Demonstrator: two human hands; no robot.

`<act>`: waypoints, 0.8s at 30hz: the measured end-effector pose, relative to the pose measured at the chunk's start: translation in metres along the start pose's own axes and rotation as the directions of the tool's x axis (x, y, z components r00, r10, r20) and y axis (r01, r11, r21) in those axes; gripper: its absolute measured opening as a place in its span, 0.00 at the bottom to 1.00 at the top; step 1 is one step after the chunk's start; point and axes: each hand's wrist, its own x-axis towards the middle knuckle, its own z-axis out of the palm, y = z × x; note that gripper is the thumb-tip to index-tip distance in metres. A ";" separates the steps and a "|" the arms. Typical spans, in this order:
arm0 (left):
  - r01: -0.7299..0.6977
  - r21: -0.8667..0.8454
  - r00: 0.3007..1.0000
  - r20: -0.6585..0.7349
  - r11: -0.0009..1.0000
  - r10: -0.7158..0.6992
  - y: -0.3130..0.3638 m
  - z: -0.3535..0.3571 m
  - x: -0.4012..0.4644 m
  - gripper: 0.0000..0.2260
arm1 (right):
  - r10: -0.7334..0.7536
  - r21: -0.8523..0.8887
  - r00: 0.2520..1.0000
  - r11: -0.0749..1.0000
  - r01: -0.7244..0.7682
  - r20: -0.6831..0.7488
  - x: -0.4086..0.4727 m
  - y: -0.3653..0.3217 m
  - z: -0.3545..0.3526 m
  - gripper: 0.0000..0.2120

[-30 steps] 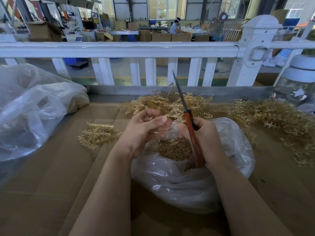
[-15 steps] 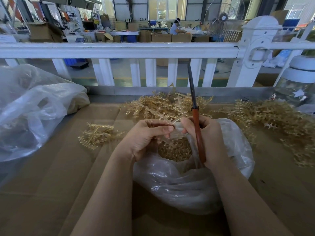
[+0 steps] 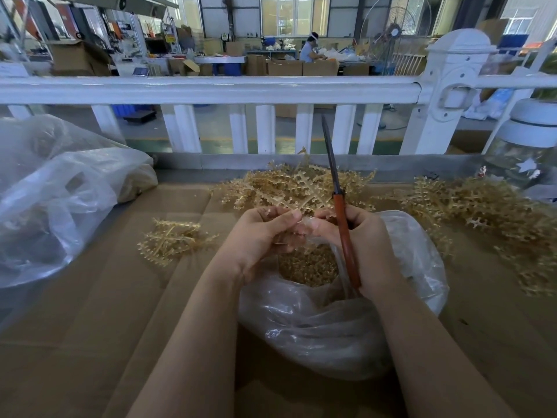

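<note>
- Head view: both hands work over the open mouth of the clear bag (image 3: 331,333), which sits on the cardboard-covered tabletop (image 3: 120,297).
- Left hand (image 3: 262,236): fingers curled, thumb and forefinger pinching a gold sprig (image 3: 294,212) just above the bag.
- Right hand (image 3: 373,245): lower fingers wrapped round the red-handled scissors (image 3: 340,212), blade pointing up and away, apparently closed. Its fingertips meet the left hand's at the sprig; the exact grip there is too small to tell.
- Loose gold bits (image 3: 307,267) already lie in the bag directly under the pinch.
- Likely step: stripping or snipping small pieces off the sprig so that they fall into the bag.
- Doing it well: keep the pinch centred over the opening so that nothing lands on the cardboard.
- Keep the bag mouth spread; the near rim sags towards the wrists.
- Keep the blade tip clear of the film and the left fingers when it comes down to cut.
- Stock: main sprig pile (image 3: 289,185) just behind the hands, small pile (image 3: 171,239) to the left, bigger heap (image 3: 482,212) to the right.
</note>
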 end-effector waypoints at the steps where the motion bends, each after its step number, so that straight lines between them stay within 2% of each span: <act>1: 0.015 0.006 1.000 0.022 1.000 -0.015 0.001 0.000 -0.001 0.06 | -0.003 0.016 1.000 1.000 0.003 0.002 0.000 0.000 0.000 0.06; 4: 0.052 0.025 0.997 0.061 0.998 -0.053 0.001 -0.002 -0.003 0.15 | -0.032 0.052 0.999 0.998 0.033 -0.015 0.000 0.000 -0.001 0.07; 9: 0.035 -0.051 0.996 0.078 0.998 -0.031 -0.001 -0.001 -0.003 0.06 | -0.054 0.069 0.999 0.996 0.054 -0.001 0.000 0.001 0.000 0.07; 13: 0.053 -0.112 0.996 0.075 0.992 -0.045 0.000 0.000 -0.003 0.06 | -0.049 0.075 0.998 0.996 0.047 0.026 0.000 0.002 0.000 0.06; 15: 0.057 -0.091 0.995 0.085 0.994 -0.049 0.002 0.001 -0.003 0.04 | -0.044 0.099 0.998 0.994 0.039 0.050 -0.001 0.001 0.000 0.07; 20: 0.058 -0.083 0.997 0.061 0.995 -0.053 0.001 -0.002 -0.002 0.04 | -0.075 -0.083 0.997 0.994 0.076 0.016 0.001 0.002 0.002 0.09; 24: 0.057 -0.154 0.998 0.041 0.986 -0.051 0.001 -0.004 0.000 0.07 | -0.057 -0.143 0.998 0.988 0.058 0.011 0.003 0.005 0.000 0.12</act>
